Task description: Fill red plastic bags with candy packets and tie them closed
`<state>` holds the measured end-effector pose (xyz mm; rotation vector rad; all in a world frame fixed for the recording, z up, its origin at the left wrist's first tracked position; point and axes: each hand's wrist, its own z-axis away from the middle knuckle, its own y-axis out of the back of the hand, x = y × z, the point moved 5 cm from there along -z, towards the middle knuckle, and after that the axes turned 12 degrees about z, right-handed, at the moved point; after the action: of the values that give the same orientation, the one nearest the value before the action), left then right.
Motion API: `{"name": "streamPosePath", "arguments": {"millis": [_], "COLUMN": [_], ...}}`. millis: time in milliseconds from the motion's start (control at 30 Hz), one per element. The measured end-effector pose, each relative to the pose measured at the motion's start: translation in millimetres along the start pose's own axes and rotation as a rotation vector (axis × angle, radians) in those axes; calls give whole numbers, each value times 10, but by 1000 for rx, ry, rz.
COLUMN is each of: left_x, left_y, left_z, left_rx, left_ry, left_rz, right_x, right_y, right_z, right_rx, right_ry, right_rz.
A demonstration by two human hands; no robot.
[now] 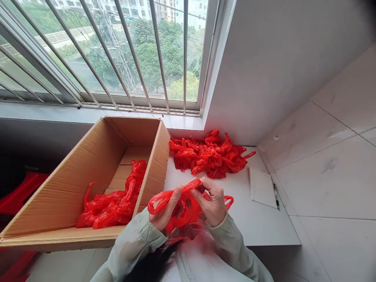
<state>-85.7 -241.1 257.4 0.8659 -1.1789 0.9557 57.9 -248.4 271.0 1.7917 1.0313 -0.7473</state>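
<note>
A thin red plastic bag [188, 209] is stretched between my two hands, close to my body. My left hand [164, 209] grips it near one handle loop, with the thumb on top. The fingers of my right hand [213, 199] pinch the bag's upper edge, and another loop sticks out to the right behind that hand. The bag's lower part hangs in front of my clothes and is partly hidden by my hands. Beyond my hands, a heap of crumpled red plastic bags [214, 154] lies on the white table [235, 219].
To the left stands an open cardboard box [73, 168] with several red bags [117, 203] inside. A notebook [263, 187] and a pen [276, 196] lie at the table's right side by the tiled wall. A barred window [141, 58] is behind the box.
</note>
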Motion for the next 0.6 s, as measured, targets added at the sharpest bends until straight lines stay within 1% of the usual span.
{"name": "streamPosePath", "arguments": {"millis": [33,100,167,200,233,267,300,367,400,433,467,533,567,600], "left_x": [-11,-35,-6,27,70,122,177,287,337,385,434,538,583,618], "left_y": [7,15,42,52,48,26,-13,-118,-178,-229,-267,-296,-288,-267], "left_z": [-6,-10,-7,0,13,34,61,123,152,174,188,212,227,239], "left_rx": [-42,-102,-108,-115,-143,-195,-261,-375,-412,-414,-375,-203,-104,-21], "left_ry": [43,132,122,91,49,-3,-65,-232,-337,-454,-578,-835,-939,-1001], "left_rz": [80,279,362,345,289,201,91,-171,-318,-471,-618,-850,-913,-929], "right_x": [-70,-219,-318,-329,-313,-273,-213,-55,22,82,123,176,197,210], "right_y": [26,98,163,189,220,256,291,311,274,199,104,-73,-138,-187], "right_z": [21,96,204,249,277,285,275,224,190,156,125,83,69,59], "right_rx": [30,70,64,39,12,-1,0,-1,-40,-126,-242,-442,-504,-540], "right_ry": [90,334,558,613,612,558,464,225,118,36,-18,-64,-69,-65], "right_rz": [30,137,254,278,260,198,104,-125,-241,-341,-409,-464,-478,-500]}}
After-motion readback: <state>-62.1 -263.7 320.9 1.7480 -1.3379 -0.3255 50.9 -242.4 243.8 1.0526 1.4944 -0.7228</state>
